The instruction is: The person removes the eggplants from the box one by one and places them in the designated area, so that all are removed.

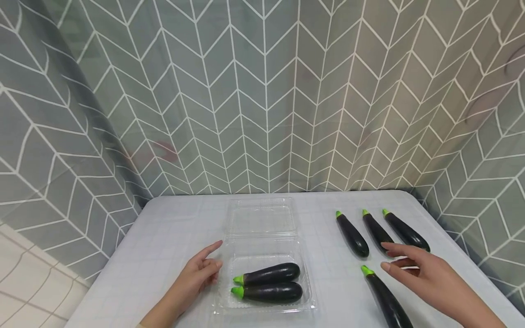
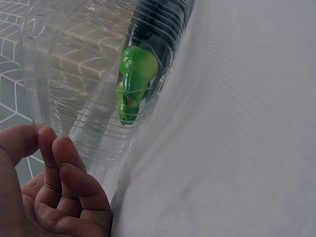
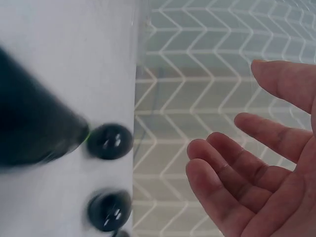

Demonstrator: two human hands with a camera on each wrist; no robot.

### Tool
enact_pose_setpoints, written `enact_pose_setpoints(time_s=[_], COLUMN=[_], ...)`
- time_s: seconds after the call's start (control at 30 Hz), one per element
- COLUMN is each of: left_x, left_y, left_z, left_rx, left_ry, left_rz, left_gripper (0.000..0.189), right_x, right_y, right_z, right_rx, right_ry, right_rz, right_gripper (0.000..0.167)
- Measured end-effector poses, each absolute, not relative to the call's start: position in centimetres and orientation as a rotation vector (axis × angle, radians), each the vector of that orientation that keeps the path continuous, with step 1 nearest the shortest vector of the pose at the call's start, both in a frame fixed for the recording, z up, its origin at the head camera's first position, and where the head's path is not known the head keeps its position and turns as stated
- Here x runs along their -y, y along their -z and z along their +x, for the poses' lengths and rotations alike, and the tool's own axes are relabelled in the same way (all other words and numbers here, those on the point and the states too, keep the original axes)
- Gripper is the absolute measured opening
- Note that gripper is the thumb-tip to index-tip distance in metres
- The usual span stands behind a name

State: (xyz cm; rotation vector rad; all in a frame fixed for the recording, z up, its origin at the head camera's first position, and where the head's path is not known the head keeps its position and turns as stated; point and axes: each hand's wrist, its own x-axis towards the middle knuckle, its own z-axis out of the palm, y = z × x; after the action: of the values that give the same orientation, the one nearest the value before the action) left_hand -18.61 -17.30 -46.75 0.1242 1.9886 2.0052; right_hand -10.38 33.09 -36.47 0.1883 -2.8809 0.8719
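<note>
My left hand (image 1: 198,273) is beside the left edge of a clear plastic clamshell container (image 1: 223,291), index finger stretched toward its hinge corner, other fingers loosely bent. In the left wrist view its fingertips are right at the rim. Two glossy dark eggplants (image 1: 270,292) with green stems lie side by side in the container's base. My right hand (image 1: 426,275) hovers at the right with fingers apart and slightly bent, nothing between them. One eggplant (image 1: 387,298) lies just left of it; a blurred eggplant (image 3: 34,116) looms large in the right wrist view.
Three more eggplants lie spread at the back right: a left one (image 1: 352,234), a middle one (image 1: 376,228) partly overlapped by the right hand, and a right one (image 1: 406,230). The container's lid (image 1: 261,218) is folded back. A patterned curtain (image 1: 266,114) surrounds the white-covered table (image 1: 176,223).
</note>
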Motion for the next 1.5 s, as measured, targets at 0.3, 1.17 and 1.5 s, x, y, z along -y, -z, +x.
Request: enact_pose_setpoints(time_s=[0.3,1.17,1.5], left_x=[17.3,17.3,17.4], left_y=[46.8,46.9,46.9], left_z=[-18.8,-18.7,-18.7], left_rx=[-1.999,-1.969,-1.978], left_ry=[-1.983,-2.0,-2.007], left_rz=[0.111,0.115,0.134], left_gripper=[0.066,0.066,0.066], right_x=[-28.9,-17.5,-14.9], right_y=[34.9,36.9,37.8], right_z=[-13.6,-19.0,-20.0], right_rx=[2.879,2.853,2.905], right_ry=[-0.867,-0.856,-0.736], right_rz=[0.478,1.135,1.275], right_gripper=[0.053,0.039,0.034])
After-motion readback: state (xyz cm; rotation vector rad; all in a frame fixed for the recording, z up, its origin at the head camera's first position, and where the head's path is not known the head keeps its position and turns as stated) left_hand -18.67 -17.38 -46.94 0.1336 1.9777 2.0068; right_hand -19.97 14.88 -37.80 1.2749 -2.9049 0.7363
